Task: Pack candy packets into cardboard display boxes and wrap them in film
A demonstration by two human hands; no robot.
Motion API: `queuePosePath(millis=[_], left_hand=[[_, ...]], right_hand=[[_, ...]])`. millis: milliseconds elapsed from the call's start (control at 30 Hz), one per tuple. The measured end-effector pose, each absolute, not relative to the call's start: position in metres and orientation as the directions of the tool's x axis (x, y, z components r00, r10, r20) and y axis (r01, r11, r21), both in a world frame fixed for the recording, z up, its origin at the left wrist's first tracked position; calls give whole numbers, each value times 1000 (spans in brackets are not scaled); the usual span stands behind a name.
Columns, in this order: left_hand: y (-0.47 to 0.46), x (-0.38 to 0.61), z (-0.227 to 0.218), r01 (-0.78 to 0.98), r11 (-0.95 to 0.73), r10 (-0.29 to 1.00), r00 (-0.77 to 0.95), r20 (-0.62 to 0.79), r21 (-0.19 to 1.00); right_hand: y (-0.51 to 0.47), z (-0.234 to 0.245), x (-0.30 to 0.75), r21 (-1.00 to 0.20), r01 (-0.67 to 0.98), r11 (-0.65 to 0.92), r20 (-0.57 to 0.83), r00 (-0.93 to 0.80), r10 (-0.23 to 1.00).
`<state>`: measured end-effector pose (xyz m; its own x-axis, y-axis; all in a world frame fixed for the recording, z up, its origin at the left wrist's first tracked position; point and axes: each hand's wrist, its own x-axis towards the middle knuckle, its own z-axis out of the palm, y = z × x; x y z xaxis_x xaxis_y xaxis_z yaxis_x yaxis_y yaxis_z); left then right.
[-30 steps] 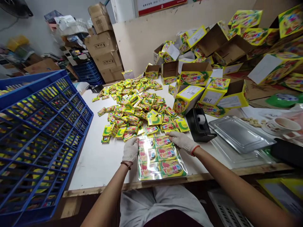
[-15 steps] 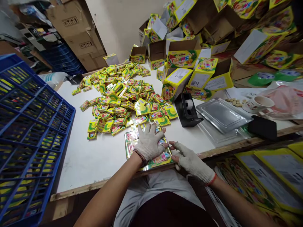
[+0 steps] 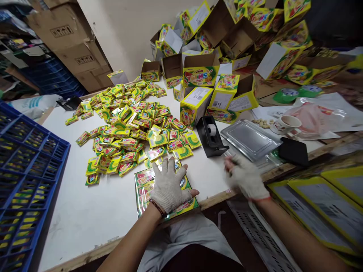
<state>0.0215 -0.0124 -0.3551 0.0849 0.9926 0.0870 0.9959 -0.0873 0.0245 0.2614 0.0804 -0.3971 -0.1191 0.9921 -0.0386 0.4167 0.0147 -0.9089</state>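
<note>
My left hand (image 3: 169,186), in a white fingerless knit glove, lies flat with fingers spread on a shiny printed flat pack (image 3: 144,180) at the table's near edge. The pack is green, yellow and red, and the hand covers much of its middle. Off to the right, my right hand (image 3: 245,177), gloved the same way, is over the table edge just below a black tape dispenser (image 3: 212,141). Its fingers are smeared by motion, so whether they hold anything cannot be made out. Beyond the pack lies a heap of small yellow-green boxes (image 3: 129,132).
A blue plastic crate (image 3: 36,181) stands at the left. Opened cartons (image 3: 200,77) pile up at the back right. Metal trays (image 3: 251,139), a cup (image 3: 285,124) and a black block-like object (image 3: 293,152) sit to the right. Stacked printed cartons (image 3: 326,211) lie below the table edge.
My right hand has left the pack's right edge and moved rightward toward the tape dispenser. My left hand stays on the pack. The view has shifted to the right.
</note>
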Motion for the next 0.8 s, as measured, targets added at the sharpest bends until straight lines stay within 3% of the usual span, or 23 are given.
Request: queuePosePath(millis=[67, 167, 267, 533, 600, 800], left_hand=[[-12, 22, -356, 996, -84, 993, 82, 87, 23], [-12, 23, -355, 997, -78, 993, 77, 85, 12], [-13, 24, -353, 997, -76, 993, 76, 88, -4], [-13, 24, -352, 996, -81, 993, 83, 89, -22], [-13, 23, -354, 996, -84, 992, 86, 93, -28], [-13, 22, -356, 997, -74, 994, 75, 85, -20]], right_hand=[[120, -388, 270, -830, 551, 88, 148, 65, 987], [161, -380, 272, -773, 630, 80, 91, -15, 996], [172, -378, 265, -791, 606, 83, 8, -125, 992], [137, -373, 260, -840, 512, 180, 225, 26, 974], [120, -379, 264, -870, 466, 163, 199, 28, 980], [100, -432, 266, -920, 391, -36, -72, -79, 994]])
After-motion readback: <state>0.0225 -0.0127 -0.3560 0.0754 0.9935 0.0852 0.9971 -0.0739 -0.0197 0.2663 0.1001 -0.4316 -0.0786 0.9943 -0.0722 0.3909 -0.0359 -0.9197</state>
